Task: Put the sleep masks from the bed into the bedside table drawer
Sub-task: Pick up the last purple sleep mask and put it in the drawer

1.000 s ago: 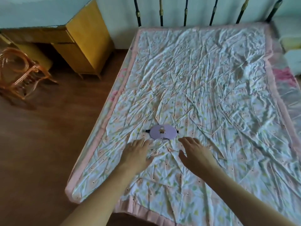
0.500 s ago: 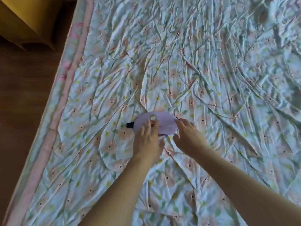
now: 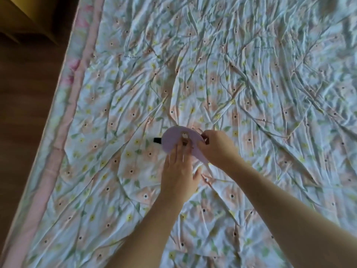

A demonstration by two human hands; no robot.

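Two bare forearms reach in from the near edge, one from each side, and meet over the middle of the bed. The left hand (image 3: 178, 171) lies palm down with its fingers stretched forward, the fingertips resting on the near edge of the one sleep mask (image 3: 173, 140) in view; the fingers are spread flat on it rather than closed round it. The right hand (image 3: 217, 147) is curled, its thumb and fingers pinched together on the mask's right end, which is raised off the sheet so that the mask tilts.

The mask is lilac, oval, with a small pale figure at its centre, partly covered by the left fingertips. One short black strap end (image 3: 157, 140) sticks out from its left side and lies on the cloth.

Under everything is a single crumpled bedsheet (image 3: 251, 84), pale with peach and yellow flowers, its pink border (image 3: 81, 74) running along the left side. Beyond the border is brown wooden floor (image 3: 25, 113), and at the far left corner stands one piece of yellow wooden furniture (image 3: 25, 14), only partly in frame. No drawer or other container is in view.
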